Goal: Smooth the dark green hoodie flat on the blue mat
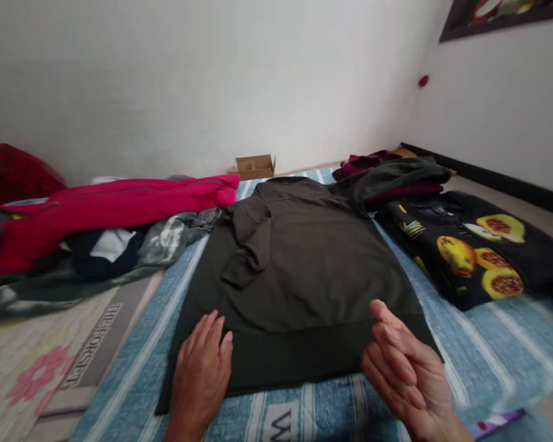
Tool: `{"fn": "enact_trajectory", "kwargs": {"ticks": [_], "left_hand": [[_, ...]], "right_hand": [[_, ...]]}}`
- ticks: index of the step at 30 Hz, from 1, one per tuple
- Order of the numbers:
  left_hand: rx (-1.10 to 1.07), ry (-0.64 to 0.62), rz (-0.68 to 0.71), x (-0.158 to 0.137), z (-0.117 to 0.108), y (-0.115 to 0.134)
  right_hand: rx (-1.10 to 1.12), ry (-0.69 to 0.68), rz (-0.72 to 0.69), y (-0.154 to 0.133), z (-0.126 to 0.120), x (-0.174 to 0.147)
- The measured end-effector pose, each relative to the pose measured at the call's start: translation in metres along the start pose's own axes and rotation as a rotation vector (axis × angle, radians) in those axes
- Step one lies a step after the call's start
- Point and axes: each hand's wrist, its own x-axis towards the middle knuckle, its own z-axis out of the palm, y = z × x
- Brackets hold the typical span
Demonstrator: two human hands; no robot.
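A dark grey-green long-sleeved top [313,264] lies spread out, its collar at the far end and its wide hem band nearest me. One sleeve [251,239] is folded inward over the body on the left. On the right, the other sleeve [396,175] stretches out across a maroon pile. My left hand [203,362] rests flat on the lower left corner of the top, fingers stretched out. Over the lower right corner is my right hand [400,362], its fingers curled in and nothing visible in them. Whether it touches the cloth I cannot tell.
A blue striped bedspread [470,344] lies underneath. Heaped clothes with a pink-red garment [120,202] are on the left. On the right are a folded black fruit-print garment [479,245] and maroon clothes [368,161]. A small cardboard box [255,167] stands by the wall.
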Motion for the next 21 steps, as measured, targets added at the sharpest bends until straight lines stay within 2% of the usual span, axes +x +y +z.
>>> {"fn": "enact_trajectory", "kwargs": {"ticks": [5, 8, 10, 12, 14, 16, 18, 21], "left_hand": [[0.01, 0.005, -0.001, 0.002, 0.0, 0.001], [0.006, 0.005, 0.002, 0.002, 0.0, 0.002], [-0.002, 0.002, 0.0, 0.002, -0.001, 0.003], [-0.014, -0.006, -0.003, 0.003, -0.001, 0.003], [-0.023, -0.02, -0.005, 0.004, -0.002, 0.004], [-0.03, -0.032, -0.009, 0.004, -0.002, 0.004], [-0.035, -0.041, -0.01, 0.005, -0.002, 0.005], [-0.044, -0.049, -0.012, 0.006, -0.001, 0.005]], "right_hand": [[0.005, 0.055, 0.018, 0.003, -0.005, 0.003], [-0.17, 0.106, -0.021, -0.001, -0.007, 0.005], [-0.53, 0.162, -0.067, -0.006, -0.012, 0.004], [-1.105, 0.164, -0.143, -0.012, -0.02, 0.0], [-1.727, 0.069, -0.205, -0.015, -0.032, -0.008], [-2.189, -0.073, -0.207, -0.016, -0.045, -0.017], [-2.405, -0.189, -0.195, -0.015, -0.053, -0.027], [-2.338, -0.255, -0.186, -0.018, -0.056, -0.036]]}}
